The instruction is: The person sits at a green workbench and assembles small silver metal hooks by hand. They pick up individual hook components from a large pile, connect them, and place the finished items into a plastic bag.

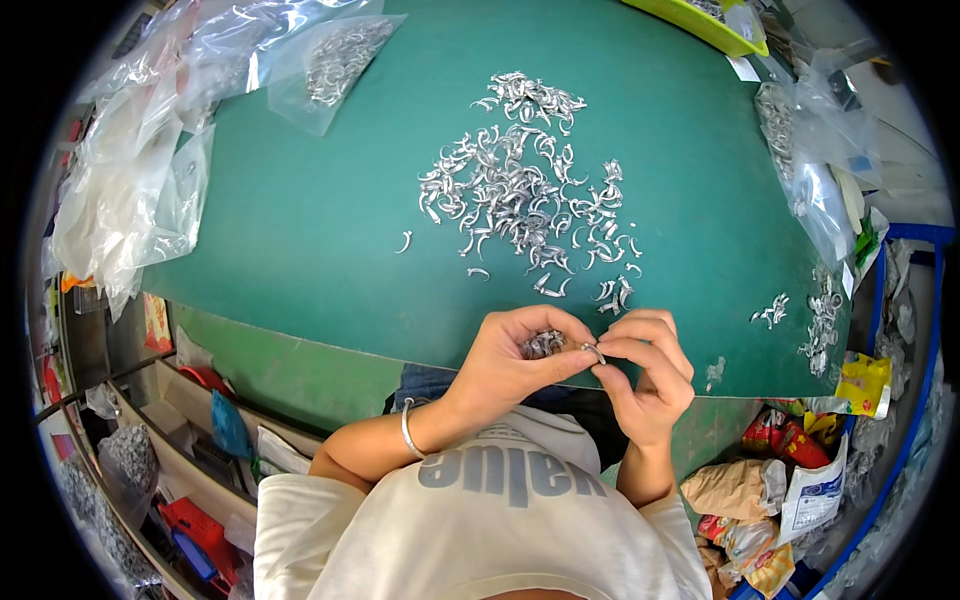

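Observation:
Near the table's front edge, my left hand (500, 365) is curled around a cluster of small curved silvery metal pieces (543, 344). Its thumb and forefinger reach toward my right hand (648, 378), whose fingertips pinch one curved metal piece (596, 353) between the two hands. Whether the left fingertips also grip that piece is hard to tell. Just beyond the hands spreads a loose pile of the same hook-shaped pieces (515, 195) on the green tabletop (320, 230). A few strays lie apart from it.
Plastic bags (130, 200) cover the table's left edge, one bag of metal pieces (345, 60) among them. A yellow-green tray (700, 22) stands far right. Smaller heaps of pieces (822, 325) lie at right. Below are a blue frame (925, 400), food packets (790, 440) and, left, a drawer unit (170, 400).

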### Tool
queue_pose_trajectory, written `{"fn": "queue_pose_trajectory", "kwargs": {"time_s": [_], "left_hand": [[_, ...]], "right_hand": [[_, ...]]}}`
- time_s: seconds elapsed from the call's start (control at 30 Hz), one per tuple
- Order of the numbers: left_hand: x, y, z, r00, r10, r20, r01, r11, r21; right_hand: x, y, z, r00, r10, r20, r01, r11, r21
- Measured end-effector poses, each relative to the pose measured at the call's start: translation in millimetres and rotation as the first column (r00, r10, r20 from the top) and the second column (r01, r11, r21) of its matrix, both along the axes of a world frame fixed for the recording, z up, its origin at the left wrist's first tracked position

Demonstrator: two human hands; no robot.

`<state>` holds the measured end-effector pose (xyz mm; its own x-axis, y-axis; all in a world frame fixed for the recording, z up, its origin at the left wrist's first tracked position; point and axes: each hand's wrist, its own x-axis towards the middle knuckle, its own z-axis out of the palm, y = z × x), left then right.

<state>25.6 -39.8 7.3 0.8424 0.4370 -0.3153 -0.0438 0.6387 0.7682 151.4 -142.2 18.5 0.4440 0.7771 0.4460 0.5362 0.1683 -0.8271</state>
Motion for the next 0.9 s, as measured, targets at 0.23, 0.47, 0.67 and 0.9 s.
{"fn": "queue_pose_trajectory", "kwargs": {"time_s": [0.23,0.47,0.67,0.9], "left_hand": [[-4,2,7,0.999,-0.040,-0.005,0.041,0.999,0.028],[-4,3,11,0.997,-0.052,-0.057,0.057,0.995,0.084],[-4,3,8,0.998,-0.053,-0.022,0.053,0.998,0.014],[-2,2,5,0.994,-0.024,-0.106,0.013,0.995,-0.099]], "right_hand": [[-1,-1,0,0.978,0.010,-0.210,-0.012,1.000,-0.006],[-3,-6,-1,0.869,0.054,-0.491,-0.078,0.997,-0.028],[-4,-6,-4,0.812,0.094,-0.576,-0.117,0.993,-0.002],[33,-26,-18,0.859,-0.352,-0.371,0.280,0.931,-0.236]]}}
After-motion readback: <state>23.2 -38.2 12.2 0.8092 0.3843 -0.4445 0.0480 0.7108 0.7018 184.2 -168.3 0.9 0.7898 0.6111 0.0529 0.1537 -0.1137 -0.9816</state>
